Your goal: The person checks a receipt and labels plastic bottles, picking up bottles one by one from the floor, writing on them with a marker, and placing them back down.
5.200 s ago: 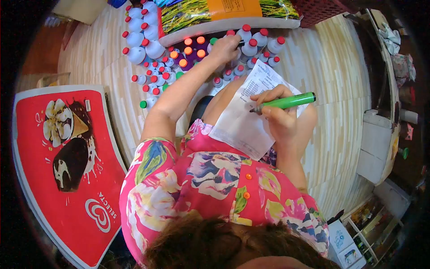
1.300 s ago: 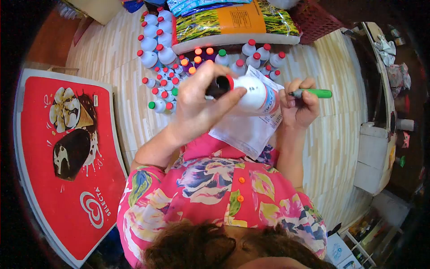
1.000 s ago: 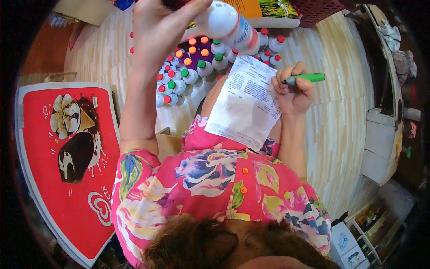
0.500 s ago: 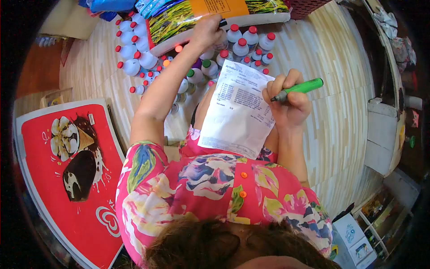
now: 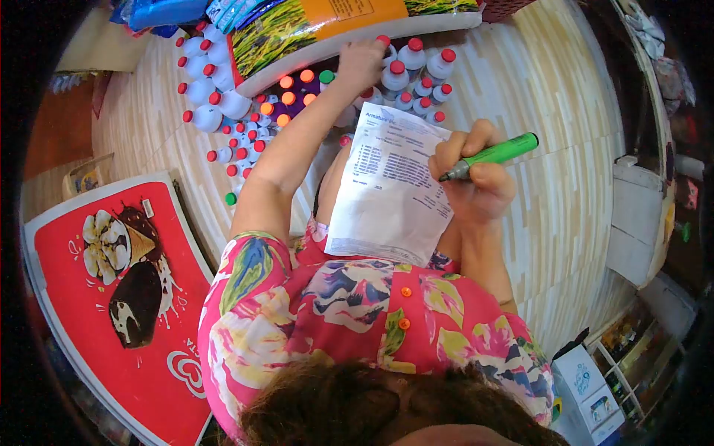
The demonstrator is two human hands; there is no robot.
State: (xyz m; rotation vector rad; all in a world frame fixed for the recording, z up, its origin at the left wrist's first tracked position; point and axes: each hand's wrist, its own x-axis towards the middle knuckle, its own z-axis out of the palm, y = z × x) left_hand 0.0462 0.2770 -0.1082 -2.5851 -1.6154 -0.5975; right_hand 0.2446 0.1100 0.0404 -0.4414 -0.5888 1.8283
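My right hand is closed round a green marker. Its dark tip points left over the edge of a printed sheet of paper. The sheet spreads above my lap with its right edge by my right fingers; how it is held there is hidden. Out in front, my left hand has curled fingers against a clear bottle with a red cap, at its neck. Some of those fingertips are hidden. Purple bottles with orange caps stand left of my left wrist.
A large bag with a grass picture lies behind the bottles. White bottles with red caps stand at left, and more clear bottles at right. A red ice-cream freezer lid is close at my left. Shelving runs along the right.
My left hand has shifted right to the red-capped bottle; a black piece seen beside its fingers is out of sight. The orange-capped bottles are more exposed. My right hand keeps hold of the marker.
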